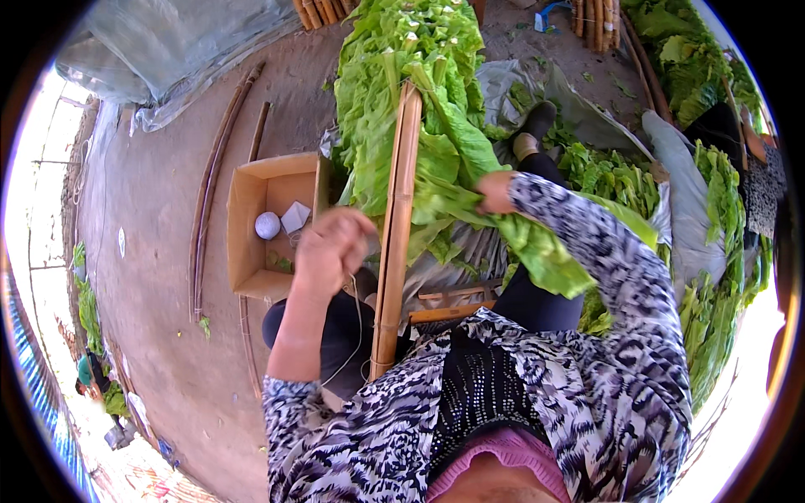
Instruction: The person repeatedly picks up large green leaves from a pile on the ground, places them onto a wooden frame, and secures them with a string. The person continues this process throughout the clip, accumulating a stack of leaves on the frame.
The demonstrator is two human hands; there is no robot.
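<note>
A split bamboo pole runs from my lap away from me. On its far part large green tobacco leaves hang in a thick row, cut stem ends upward. My right hand is closed around the stem ends of a few loose tobacco leaves, just right of the pole. Left of the pole my left hand is raised, blurred by motion, its fingers curled on a thin white string. The string loops down beside the pole's near end.
An open cardboard box with a white ball of string stands on the left. Long thin poles lie on the floor beyond it. Leaf piles lie on the right, where another person's arm shows. Plastic sheeting lies far left.
</note>
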